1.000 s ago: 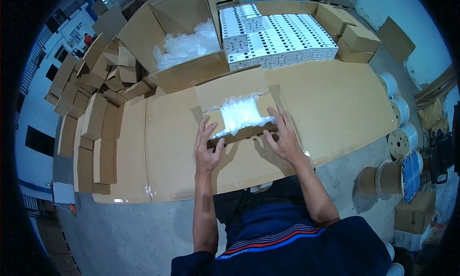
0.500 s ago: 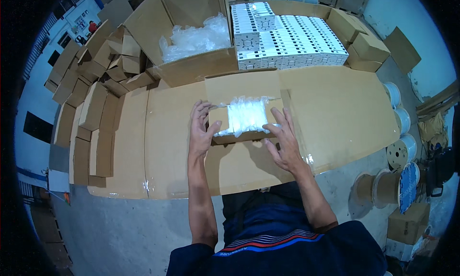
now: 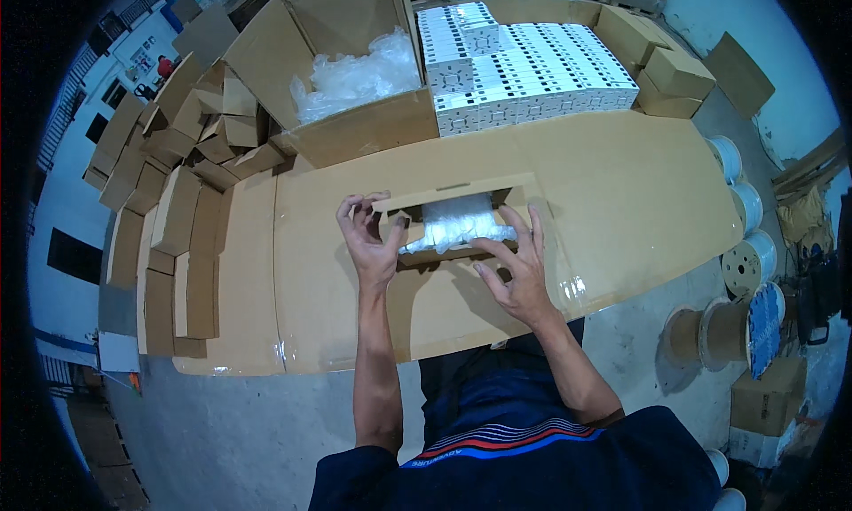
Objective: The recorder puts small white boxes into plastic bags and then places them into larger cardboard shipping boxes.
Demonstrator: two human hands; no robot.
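A small open cardboard box (image 3: 461,193) sits on the cardboard-covered table (image 3: 621,183), with a clear plastic bag of white parts (image 3: 457,223) inside it. My left hand (image 3: 371,236) grips the box's left side flap, fingers curled over its edge. My right hand (image 3: 519,267) rests at the box's front right, fingers spread on the front flap and touching the plastic bag. The box's far flap stands raised behind the bag.
A large open carton (image 3: 355,67) holding clear plastic bags stands beyond the box. A block of several white printed small boxes (image 3: 524,67) lies at the back right. Folded brown boxes (image 3: 169,209) pile along the left. Cable spools (image 3: 745,263) stand on the floor at right.
My left hand has shifted onto the left flap and folded it inward. My right hand has moved onto the front flap. The view has tilted slightly, so the table looks lower.
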